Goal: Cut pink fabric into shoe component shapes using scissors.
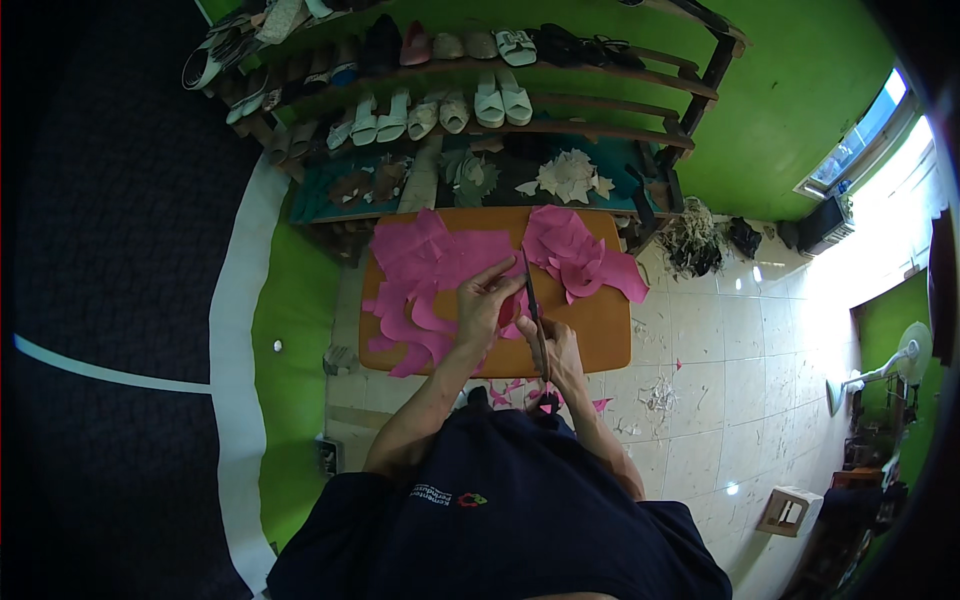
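My left hand (482, 302) is closed on a pink piece of sheet material (508, 310), whose visible side looks darker and redder than the rest. My right hand (560, 352) grips large dark scissors (532, 290), with the long blades pointing away from me alongside the piece. How far the blades are apart is too small to make out. Both hands are above the near half of an orange-brown table (590, 340). Left of them lies a spread of pink sheets and curved strips (430, 260). A second heap of pink cut pieces (570, 250) rests at the table's right.
Behind the table stands a wooden rack (600, 130) with rows of shoes and sandals (490, 105), and pale cut pieces (570, 178) on its lowest level. Pink scraps (602, 405) and a tangle of strips (692, 240) lie on the tiled floor. A white fan (910, 352) is at right.
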Available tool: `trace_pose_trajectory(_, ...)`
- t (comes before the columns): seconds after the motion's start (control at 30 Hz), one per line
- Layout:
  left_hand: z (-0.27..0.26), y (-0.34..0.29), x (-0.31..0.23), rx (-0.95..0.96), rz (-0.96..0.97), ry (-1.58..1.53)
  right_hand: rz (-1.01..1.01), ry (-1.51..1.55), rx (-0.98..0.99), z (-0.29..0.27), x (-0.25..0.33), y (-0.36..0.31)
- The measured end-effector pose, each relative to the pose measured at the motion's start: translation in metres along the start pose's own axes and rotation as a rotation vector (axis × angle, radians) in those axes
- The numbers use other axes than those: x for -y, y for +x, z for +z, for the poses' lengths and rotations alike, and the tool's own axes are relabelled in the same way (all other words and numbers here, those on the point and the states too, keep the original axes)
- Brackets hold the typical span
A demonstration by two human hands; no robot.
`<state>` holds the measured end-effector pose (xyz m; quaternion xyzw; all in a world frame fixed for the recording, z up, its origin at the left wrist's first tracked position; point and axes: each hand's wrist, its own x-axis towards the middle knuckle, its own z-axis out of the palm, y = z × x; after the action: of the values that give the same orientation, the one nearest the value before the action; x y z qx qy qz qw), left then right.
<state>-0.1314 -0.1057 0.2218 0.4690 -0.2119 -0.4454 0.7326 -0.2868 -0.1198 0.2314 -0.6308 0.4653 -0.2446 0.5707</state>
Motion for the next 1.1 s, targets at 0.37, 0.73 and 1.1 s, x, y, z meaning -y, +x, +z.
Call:
trace_pose_trajectory(0.37, -0.006, 0.003, -0.006, 0.027, -0.032, -0.001, 0.068, -0.032, 0.042, -0.008, 0.005, -0.003)
trace_pose_trajectory(0.73, -0.008, 0.004, 0.001, -0.034, 0.036, 0.008, 0.023, -0.016, 0.034, -0.006, 0.000, -0.009)
trace_pose_trajectory(1.1, -0.005, 0.000, -0.002, 0.014, 0.038, 0.087, 0.030, -0.045, 0.017, -0.008, 0.007, -0.004)
